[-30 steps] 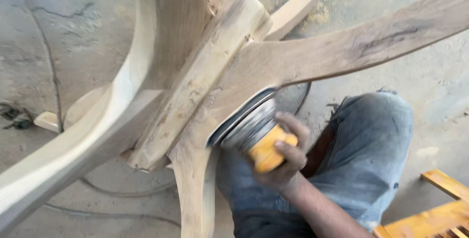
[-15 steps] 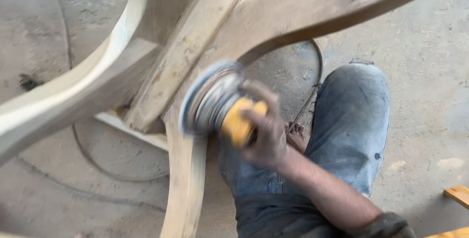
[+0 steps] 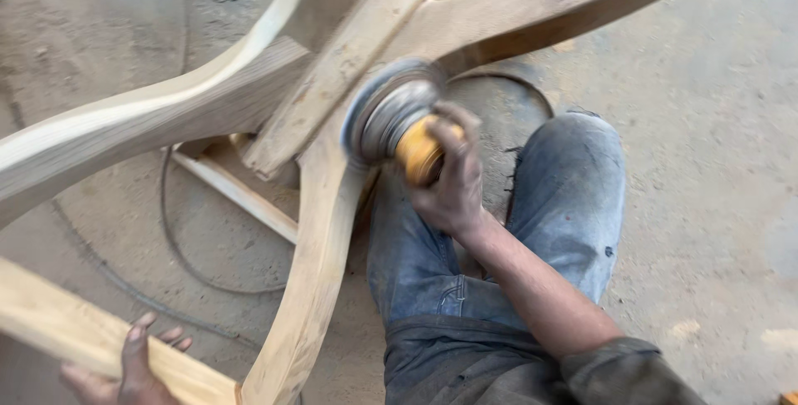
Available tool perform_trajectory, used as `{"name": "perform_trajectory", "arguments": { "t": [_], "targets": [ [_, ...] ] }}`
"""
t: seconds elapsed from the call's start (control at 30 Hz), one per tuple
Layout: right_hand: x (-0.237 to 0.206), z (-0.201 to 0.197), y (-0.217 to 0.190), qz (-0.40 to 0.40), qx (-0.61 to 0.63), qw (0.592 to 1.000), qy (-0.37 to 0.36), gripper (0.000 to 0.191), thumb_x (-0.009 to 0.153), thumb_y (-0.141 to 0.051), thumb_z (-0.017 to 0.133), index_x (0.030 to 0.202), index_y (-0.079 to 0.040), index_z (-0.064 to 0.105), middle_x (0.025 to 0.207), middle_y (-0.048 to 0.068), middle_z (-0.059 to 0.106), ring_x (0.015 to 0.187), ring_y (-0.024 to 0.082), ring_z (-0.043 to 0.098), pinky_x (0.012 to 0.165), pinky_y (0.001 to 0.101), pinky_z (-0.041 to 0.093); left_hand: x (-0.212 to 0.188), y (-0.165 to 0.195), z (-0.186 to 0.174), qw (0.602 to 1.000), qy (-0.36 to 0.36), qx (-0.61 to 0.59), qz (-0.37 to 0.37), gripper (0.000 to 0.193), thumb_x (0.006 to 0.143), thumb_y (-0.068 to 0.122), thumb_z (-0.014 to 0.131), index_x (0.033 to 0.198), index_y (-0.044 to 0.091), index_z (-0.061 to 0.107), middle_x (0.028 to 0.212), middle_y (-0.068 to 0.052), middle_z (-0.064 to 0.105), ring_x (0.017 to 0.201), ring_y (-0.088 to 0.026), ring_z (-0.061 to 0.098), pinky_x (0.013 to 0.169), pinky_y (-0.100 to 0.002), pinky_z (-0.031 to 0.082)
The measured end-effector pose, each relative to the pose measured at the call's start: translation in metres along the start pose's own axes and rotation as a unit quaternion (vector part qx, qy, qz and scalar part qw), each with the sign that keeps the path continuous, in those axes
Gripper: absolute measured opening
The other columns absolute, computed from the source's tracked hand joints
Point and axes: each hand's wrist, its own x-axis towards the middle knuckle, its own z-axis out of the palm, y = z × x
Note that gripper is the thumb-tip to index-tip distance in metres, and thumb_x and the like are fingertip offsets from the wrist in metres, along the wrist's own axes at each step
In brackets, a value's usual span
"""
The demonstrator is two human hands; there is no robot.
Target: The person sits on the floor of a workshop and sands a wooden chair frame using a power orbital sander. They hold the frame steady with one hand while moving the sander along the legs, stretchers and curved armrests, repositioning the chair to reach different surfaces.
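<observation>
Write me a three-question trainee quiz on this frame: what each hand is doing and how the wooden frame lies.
1. Which hand grips the yellow-bodied sander?
2. True or false: the left hand lies flat on the concrete floor.
3. Multiple choice: the sander's disc meets the wooden frame at (a) the tip of a curved leg, (b) the joint where the curved legs come together, (c) the loose slat near the cable.

Key
1. The right hand.
2. False: it grips a pale wooden bar at the lower left.
3. b.
</observation>
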Motion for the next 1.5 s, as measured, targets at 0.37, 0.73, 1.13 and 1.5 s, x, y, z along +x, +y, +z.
{"name": "perform_trajectory", "arguments": {
  "t": [0.37,0.73,1.13,1.5],
  "targets": [
    [0.005,0.000,-0.006,0.033,0.023,0.999,-0.021,0.082,0.084,-0.013,0.091,0.143,-0.015,0.034,0.147,0.023,0.039,0.128,0.036,0.058,0.097,0.0447,0.063,-0.012,0.038,0.026,1.000,0.018,-0.017,0.015,0.055,0.113,-0.006,0.058,0.152,-0.001,0.020,0.116,-0.029,0.062,0.083,-0.029,0.070,0.076,-0.043,0.065],
    [0.002,-0.008,-0.006,0.042,-0.050,0.997,0.034,0.081,0.088,-0.017,0.091,0.146,-0.016,0.033,0.145,0.022,0.038,0.133,0.037,0.052,0.107,0.0470,0.058,-0.017,0.059,0.033,0.996,0.014,0.081,0.031,0.049,0.115,0.000,0.054,0.149,-0.003,0.019,0.112,-0.030,0.061,0.084,-0.035,0.070,0.076,-0.042,0.066],
    [-0.003,-0.003,0.001,0.051,-0.016,0.998,-0.019,0.086,0.085,-0.019,0.095,0.144,-0.013,0.033,0.141,0.022,0.039,0.129,0.035,0.055,0.101,0.0435,0.063,-0.020,0.065,0.033,0.997,-0.010,0.053,0.047,0.052,0.115,-0.004,0.051,0.157,-0.002,0.020,0.115,-0.027,0.062,0.086,-0.031,0.072,0.081,-0.043,0.067],
    [0.007,-0.008,-0.012,0.039,-0.029,0.999,0.009,0.082,0.088,-0.014,0.091,0.146,-0.015,0.033,0.144,0.018,0.039,0.133,0.035,0.054,0.111,0.0470,0.058,-0.020,0.053,0.023,0.998,-0.030,-0.002,0.051,0.060,0.118,-0.009,0.053,0.166,0.001,0.017,0.123,-0.030,0.058,0.090,-0.032,0.071,0.077,-0.041,0.066]
  ]
}}
